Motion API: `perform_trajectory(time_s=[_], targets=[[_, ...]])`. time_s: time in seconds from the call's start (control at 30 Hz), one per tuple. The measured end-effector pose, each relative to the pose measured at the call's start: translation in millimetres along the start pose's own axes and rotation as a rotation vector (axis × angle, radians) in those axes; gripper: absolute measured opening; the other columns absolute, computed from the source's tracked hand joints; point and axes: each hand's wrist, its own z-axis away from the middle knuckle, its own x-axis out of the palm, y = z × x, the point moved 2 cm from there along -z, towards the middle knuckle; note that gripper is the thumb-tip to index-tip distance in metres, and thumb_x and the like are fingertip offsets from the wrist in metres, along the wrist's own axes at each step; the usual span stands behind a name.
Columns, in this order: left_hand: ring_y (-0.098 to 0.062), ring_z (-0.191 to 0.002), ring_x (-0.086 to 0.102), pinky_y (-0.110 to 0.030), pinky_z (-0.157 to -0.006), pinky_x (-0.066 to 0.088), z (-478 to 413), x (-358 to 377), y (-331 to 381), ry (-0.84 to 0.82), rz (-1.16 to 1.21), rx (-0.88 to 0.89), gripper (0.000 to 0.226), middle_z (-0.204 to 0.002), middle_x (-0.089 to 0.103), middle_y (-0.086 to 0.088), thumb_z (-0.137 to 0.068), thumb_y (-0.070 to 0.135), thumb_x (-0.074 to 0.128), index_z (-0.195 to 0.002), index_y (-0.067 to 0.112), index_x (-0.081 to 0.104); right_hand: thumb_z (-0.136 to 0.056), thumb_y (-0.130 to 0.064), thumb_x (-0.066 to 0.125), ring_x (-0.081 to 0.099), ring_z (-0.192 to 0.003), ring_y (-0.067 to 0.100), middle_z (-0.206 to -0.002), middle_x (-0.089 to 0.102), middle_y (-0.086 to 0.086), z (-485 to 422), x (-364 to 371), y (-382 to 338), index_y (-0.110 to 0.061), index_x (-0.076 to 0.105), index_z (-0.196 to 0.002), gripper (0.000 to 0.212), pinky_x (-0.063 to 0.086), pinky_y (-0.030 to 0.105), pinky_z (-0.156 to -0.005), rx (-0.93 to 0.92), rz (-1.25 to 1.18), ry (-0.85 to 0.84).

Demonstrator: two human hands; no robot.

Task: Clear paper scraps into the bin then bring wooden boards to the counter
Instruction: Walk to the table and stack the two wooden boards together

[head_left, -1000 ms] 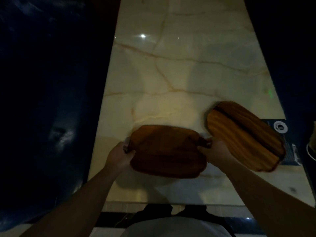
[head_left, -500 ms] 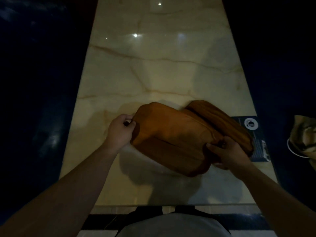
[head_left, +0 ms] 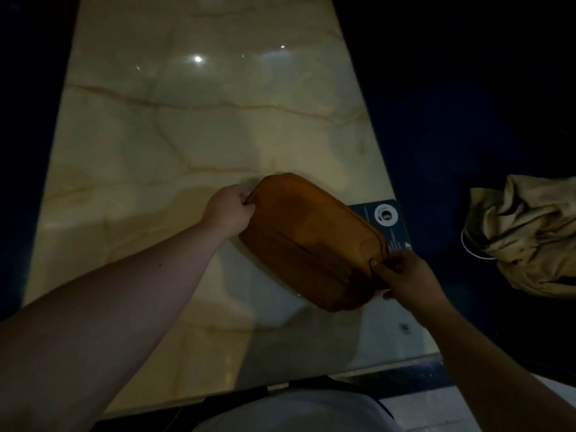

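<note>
A dark card (head_left: 393,227) at the table's (head_left: 187,145) right edge is partly covered by the wooden boards (head_left: 311,241); its print is too small to be read. The crumpled paper (head_left: 526,235) is cut off by the picture's right edge.

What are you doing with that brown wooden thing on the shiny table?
A person is holding wooden boards over a marble counter. The left hand grips the far end and the right hand grips the near end. A dark card lies beside them, and crumpled paper sits off to the right.
</note>
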Motion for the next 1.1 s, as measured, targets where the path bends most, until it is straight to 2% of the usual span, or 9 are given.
perform_trajectory(time_s=[0.07, 0.2, 0.33, 0.5, 0.87, 0.97, 1.03, 1.1], targets=[[-0.033, -0.09, 0.062, -0.033, -0.073, 0.045, -3, 8, 6, -0.014, -0.03, 0.012, 0.014, -0.096, 0.068, -0.015, -0.077, 0.016, 0.063, -0.091, 0.012, 0.064, -0.084, -0.03, 0.07, 0.069, -0.064, 0.023, -0.09, 0.066, 0.005, -4, -5, 6, -0.015, 0.057, -0.096, 0.024, 0.054, 0.035, -0.051, -0.007, 0.059, 0.031], [-0.032, -0.094, 0.061, -0.035, -0.076, 0.047, -5, 18, 9, -0.044, -0.063, -0.013, 0.018, -0.099, 0.067, -0.014, -0.075, 0.017, 0.063, -0.093, 0.014, 0.063, -0.084, -0.033, 0.069, 0.067, -0.061, 0.018, -0.088, 0.064, 0.001, -11, -9, 14, -0.02, 0.055, -0.092, 0.02, 0.045, 0.017, -0.039, -0.016, 0.132, 0.03], [-0.033, -0.101, 0.059, -0.038, -0.085, 0.048, -3, 22, 7, -0.023, -0.064, -0.042, 0.036, -0.111, 0.064, -0.016, -0.075, 0.017, 0.064, -0.11, 0.011, 0.061, -0.084, -0.038, 0.068, 0.065, -0.068, 0.017, -0.082, 0.061, -0.003, -17, -10, 14, -0.021, 0.053, -0.093, 0.025, 0.048, 0.026, -0.048, -0.018, 0.233, 0.038], [-0.034, -0.101, 0.06, -0.042, -0.088, 0.048, -5, 23, 9, -0.022, -0.06, -0.028, 0.033, -0.11, 0.064, -0.018, -0.076, 0.017, 0.066, -0.109, 0.011, 0.061, -0.083, -0.038, 0.07, 0.063, -0.066, 0.013, -0.078, 0.058, -0.009, -20, -14, 14, -0.024, 0.052, -0.089, 0.023, 0.045, 0.022, -0.048, -0.057, 0.274, 0.076], [-0.034, -0.104, 0.059, -0.042, -0.091, 0.047, -3, 25, 7, -0.001, -0.049, -0.031, 0.039, -0.113, 0.062, -0.018, -0.077, 0.021, 0.068, -0.115, 0.015, 0.059, -0.079, -0.038, 0.073, 0.06, -0.069, 0.008, -0.08, 0.061, -0.005, -24, -15, 16, -0.023, 0.053, -0.082, 0.025, 0.042, 0.021, -0.049, -0.065, 0.245, 0.121], [-0.033, -0.102, 0.06, -0.043, -0.089, 0.048, -6, 23, 7, -0.016, -0.032, -0.03, 0.035, -0.111, 0.064, -0.016, -0.076, 0.02, 0.068, -0.11, 0.015, 0.06, -0.079, -0.038, 0.073, 0.056, -0.07, 0.005, -0.085, 0.054, -0.009, -19, -15, 17, -0.022, 0.05, -0.097, 0.034, 0.043, 0.019, -0.051, -0.065, 0.196, 0.136], [-0.032, -0.101, 0.06, -0.042, -0.087, 0.048, -10, 21, 10, -0.018, -0.051, -0.01, 0.029, -0.109, 0.065, -0.016, -0.077, 0.02, 0.067, -0.104, 0.014, 0.061, -0.079, -0.041, 0.072, 0.056, -0.074, 0.009, -0.088, 0.05, -0.01, -15, -14, 17, -0.024, 0.046, -0.11, 0.044, 0.047, 0.022, -0.054, -0.048, 0.15, 0.151], [-0.032, -0.101, 0.06, -0.04, -0.087, 0.048, -17, 22, 16, -0.04, -0.088, 0.012, 0.028, -0.11, 0.065, -0.015, -0.079, 0.022, 0.066, -0.104, 0.013, 0.06, -0.08, -0.041, 0.071, 0.062, -0.076, 0.012, -0.091, 0.055, -0.007, -10, -14, 18, -0.022, 0.048, -0.112, 0.044, 0.05, 0.023, -0.055, -0.017, 0.103, 0.158]])
